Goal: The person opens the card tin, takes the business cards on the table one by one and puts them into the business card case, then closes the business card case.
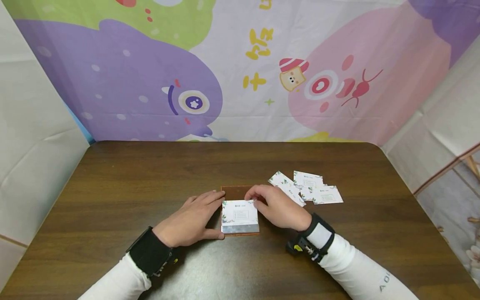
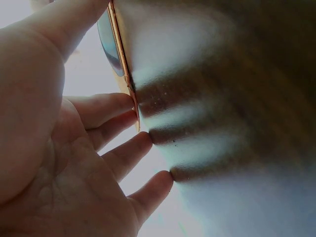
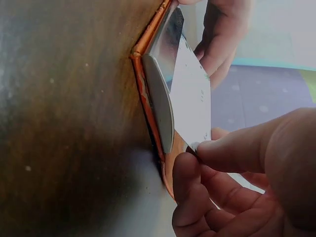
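Observation:
A brown leather card holder (image 1: pixel 240 191) with a silver metal pocket (image 1: pixel 241 228) lies on the table in front of the person. A white card printed with leaves (image 1: pixel 240 211) sits partly behind the pocket's front. The right hand (image 1: pixel 282 208) pinches this card at its upper right corner; in the right wrist view the thumb (image 3: pixel 222 150) lies over the card's corner. Along the holder's left edge rests the left hand (image 1: pixel 193 218), thumb at the lower corner and fingers near the upper one. Its fairly straight fingers (image 2: pixel 116 104) touch the holder's edge and the table.
To the right of the holder, several loose white cards (image 1: pixel 308 180) overlap on the brown wooden table (image 1: pixel 150 166). A cartoon-printed cloth (image 1: pixel 247 112) hangs behind the table's far edge. White cloth (image 1: pixel 33 137) hangs at the left side.

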`<move>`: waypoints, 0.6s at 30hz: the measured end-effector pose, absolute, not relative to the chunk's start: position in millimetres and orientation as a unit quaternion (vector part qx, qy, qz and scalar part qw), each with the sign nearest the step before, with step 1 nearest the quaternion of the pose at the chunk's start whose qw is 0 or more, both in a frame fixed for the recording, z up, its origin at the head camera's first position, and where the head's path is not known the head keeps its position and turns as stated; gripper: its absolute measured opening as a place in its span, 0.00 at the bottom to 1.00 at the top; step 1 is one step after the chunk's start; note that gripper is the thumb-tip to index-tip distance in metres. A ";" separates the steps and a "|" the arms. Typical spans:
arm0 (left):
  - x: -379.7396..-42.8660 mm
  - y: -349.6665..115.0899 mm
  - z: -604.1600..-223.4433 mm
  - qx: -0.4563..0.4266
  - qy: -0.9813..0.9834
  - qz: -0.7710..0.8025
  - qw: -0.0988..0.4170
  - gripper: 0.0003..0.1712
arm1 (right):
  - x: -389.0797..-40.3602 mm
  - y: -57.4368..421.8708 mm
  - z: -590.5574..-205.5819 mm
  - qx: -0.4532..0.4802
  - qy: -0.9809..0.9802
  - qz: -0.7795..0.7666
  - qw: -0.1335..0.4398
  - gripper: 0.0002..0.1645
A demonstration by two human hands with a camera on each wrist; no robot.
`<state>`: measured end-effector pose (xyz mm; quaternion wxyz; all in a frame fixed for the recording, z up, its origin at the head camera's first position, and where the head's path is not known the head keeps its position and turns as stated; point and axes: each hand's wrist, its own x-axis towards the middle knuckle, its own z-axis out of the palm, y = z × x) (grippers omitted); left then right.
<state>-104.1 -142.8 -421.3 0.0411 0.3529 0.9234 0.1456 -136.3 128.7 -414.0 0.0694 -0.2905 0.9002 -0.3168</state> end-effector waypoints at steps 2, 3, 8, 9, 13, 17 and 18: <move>-104.1 -142.9 -421.4 0.352 0.923 0.146 0.043 0.52 | -135.4 129.0 -414.2 -0.292 0.900 -0.314 0.073 0.12; -104.0 -142.9 -421.3 0.351 0.924 0.147 0.044 0.52 | -134.9 129.1 -414.3 -0.294 0.900 -0.314 0.074 0.12; -103.8 -143.2 -421.3 0.346 0.925 0.144 0.055 0.54 | -132.3 129.3 -416.0 -0.300 0.900 -0.306 0.074 0.12; -103.7 -143.2 -421.0 0.345 0.926 0.145 0.056 0.54 | -131.7 129.4 -416.1 -0.301 0.900 -0.306 0.075 0.12; -103.8 -143.1 -420.9 0.347 0.925 0.145 0.056 0.54 | -129.5 130.2 -416.5 -0.304 0.900 -0.304 0.074 0.11; -104.7 -143.0 -421.5 0.350 0.924 0.143 0.051 0.53 | -128.3 131.4 -417.6 -0.313 0.899 -0.299 0.069 0.11; -104.8 -143.0 -421.5 0.350 0.924 0.143 0.052 0.53 | -128.1 131.6 -417.7 -0.315 0.898 -0.299 0.069 0.11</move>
